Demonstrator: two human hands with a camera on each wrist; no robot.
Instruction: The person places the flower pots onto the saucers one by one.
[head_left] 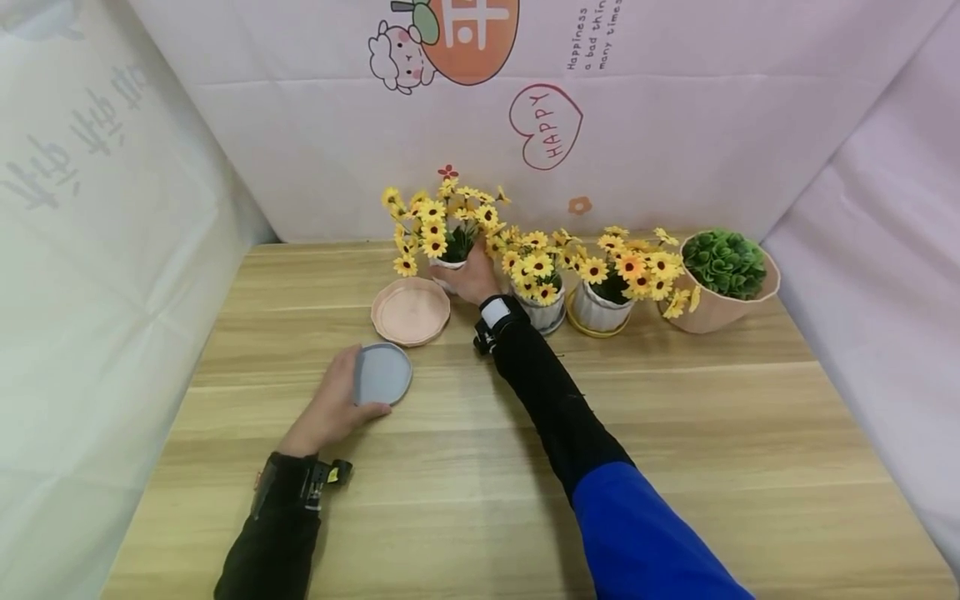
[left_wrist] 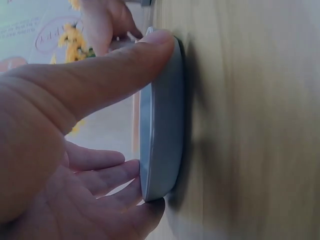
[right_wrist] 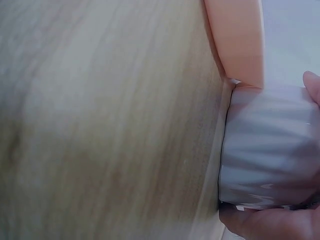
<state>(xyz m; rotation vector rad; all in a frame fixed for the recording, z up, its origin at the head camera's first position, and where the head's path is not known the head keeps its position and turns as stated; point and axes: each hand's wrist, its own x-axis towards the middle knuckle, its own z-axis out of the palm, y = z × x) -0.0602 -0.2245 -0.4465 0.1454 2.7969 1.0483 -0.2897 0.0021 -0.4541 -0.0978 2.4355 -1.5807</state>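
My left hand (head_left: 335,400) holds a round grey-blue saucer (head_left: 384,375), thumb on one side of its rim and fingers on the other. In the left wrist view the saucer (left_wrist: 167,120) is level, right at the wooden tabletop; I cannot tell if it touches. At the back, my right hand (head_left: 474,277) grips a white ribbed flowerpot (right_wrist: 270,145) of yellow daisies (head_left: 433,229). The hand hides much of that pot in the head view. Between the two hands lies a round pink saucer (head_left: 411,312), close to the gripped pot.
Right of my right hand stand two more white pots of daisies, one (head_left: 543,315) on a grey saucer, the other (head_left: 602,312) on a yellow saucer (head_left: 592,332). A pink pot (head_left: 708,312) with a green plant (head_left: 724,264) stands at the far right. A printed cloth (head_left: 660,150) hangs behind the table.
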